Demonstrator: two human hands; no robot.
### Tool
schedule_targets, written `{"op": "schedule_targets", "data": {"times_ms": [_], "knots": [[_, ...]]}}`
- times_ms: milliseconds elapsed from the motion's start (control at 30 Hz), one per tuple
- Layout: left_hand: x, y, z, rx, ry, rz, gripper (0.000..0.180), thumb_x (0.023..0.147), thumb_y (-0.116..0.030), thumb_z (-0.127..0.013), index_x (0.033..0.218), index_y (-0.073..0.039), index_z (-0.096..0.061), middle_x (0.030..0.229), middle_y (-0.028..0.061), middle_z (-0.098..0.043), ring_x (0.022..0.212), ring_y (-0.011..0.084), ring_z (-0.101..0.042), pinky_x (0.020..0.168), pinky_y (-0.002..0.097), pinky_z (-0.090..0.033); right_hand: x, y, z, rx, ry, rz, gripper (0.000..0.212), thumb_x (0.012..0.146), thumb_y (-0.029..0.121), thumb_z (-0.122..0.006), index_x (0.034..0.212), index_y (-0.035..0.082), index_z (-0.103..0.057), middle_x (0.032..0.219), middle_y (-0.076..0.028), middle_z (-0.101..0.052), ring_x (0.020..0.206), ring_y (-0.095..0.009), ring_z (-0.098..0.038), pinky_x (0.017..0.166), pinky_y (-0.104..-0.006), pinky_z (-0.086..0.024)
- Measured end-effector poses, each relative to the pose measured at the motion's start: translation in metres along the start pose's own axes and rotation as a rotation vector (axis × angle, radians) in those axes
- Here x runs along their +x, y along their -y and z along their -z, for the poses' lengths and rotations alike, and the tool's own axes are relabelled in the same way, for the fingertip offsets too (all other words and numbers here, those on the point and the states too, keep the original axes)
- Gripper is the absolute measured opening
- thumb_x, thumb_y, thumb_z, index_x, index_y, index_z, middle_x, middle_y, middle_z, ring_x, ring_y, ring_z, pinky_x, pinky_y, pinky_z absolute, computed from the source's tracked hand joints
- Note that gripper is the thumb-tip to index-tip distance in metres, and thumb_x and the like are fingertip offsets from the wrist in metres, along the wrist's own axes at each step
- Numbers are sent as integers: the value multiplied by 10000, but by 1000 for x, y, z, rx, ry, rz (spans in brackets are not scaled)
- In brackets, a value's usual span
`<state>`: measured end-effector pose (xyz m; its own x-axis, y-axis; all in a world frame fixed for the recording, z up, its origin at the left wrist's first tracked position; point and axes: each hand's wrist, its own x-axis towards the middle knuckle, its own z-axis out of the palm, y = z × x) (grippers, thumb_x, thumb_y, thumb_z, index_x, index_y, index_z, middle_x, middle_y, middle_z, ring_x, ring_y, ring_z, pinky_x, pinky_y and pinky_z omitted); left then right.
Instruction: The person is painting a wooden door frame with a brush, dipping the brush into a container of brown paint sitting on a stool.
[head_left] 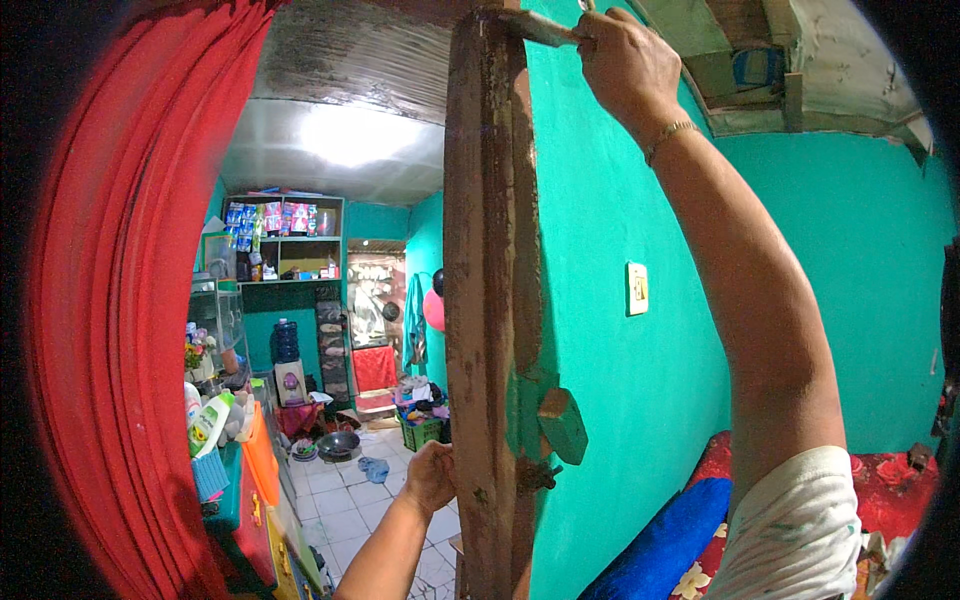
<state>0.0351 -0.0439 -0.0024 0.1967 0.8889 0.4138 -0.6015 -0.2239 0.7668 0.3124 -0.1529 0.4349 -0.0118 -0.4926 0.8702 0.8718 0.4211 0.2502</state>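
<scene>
High up, my right hand [632, 62] is closed round a paintbrush [548, 29]. The brush's flat head reaches left to the top of a brown wooden door post [482, 250]. Uneven brown colour covers the post, with darker patches near its top and along its right edge. Lower down, my left hand [430, 478] grips the post's left edge, its fingertips partly hidden. A small green wooden block [563, 426] sticks out on the post's right side, above a dark metal piece [540, 476].
A red curtain [130, 300] hangs at the left. Beside the post runs a green wall [625, 400] with a light switch [637, 288]. A blue bolster [660, 545] lies lower right. Through the doorway are shelves [285, 240], a water dispenser [289, 375] and a tiled floor [345, 500].
</scene>
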Motion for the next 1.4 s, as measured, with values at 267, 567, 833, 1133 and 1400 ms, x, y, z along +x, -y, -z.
{"op": "schedule_targets", "data": {"times_ms": [267,567,833,1133,1400], "knots": [[10,9,41,96,-11,-50,349,847,-247,-449,1010,4,-628,989,136,-680,912,253,-637,850,367,-461,-83,14,94,-9,164,336,40,797,128,-582,789,134,-621,768,-76,-564,743,-315,-613,598,-425,-496],[15,13,24,43,-46,-32,327,845,-256,-459,974,-8,-630,881,86,-672,759,194,-617,744,319,-472,-28,-7,93,-88,28,202,126,823,185,-641,939,139,-661,866,-56,-636,806,-278,-637,685,-378,-501],[4,3,6,-182,-29,57,362,847,-269,-425,1019,-3,-602,896,75,-663,734,178,-600,689,306,-463,38,3,1,-21,-80,-15,189,777,70,-515,865,96,-680,912,-151,-633,882,-353,-617,738,-440,-489],[4,1,-6,-240,128,89,442,829,-227,-389,1141,31,-567,1098,163,-650,983,255,-627,908,378,-437,35,-10,-3,-294,127,121,180,848,245,-584,990,191,-682,950,-94,-666,895,-306,-646,744,-434,-516],[6,-2,7,-233,-1,83,400,820,-231,-394,1063,11,-599,899,87,-662,769,196,-609,747,316,-464,39,9,49,-148,-3,60,179,733,82,-534,834,87,-682,852,-166,-650,846,-357,-624,730,-435,-493]]}}
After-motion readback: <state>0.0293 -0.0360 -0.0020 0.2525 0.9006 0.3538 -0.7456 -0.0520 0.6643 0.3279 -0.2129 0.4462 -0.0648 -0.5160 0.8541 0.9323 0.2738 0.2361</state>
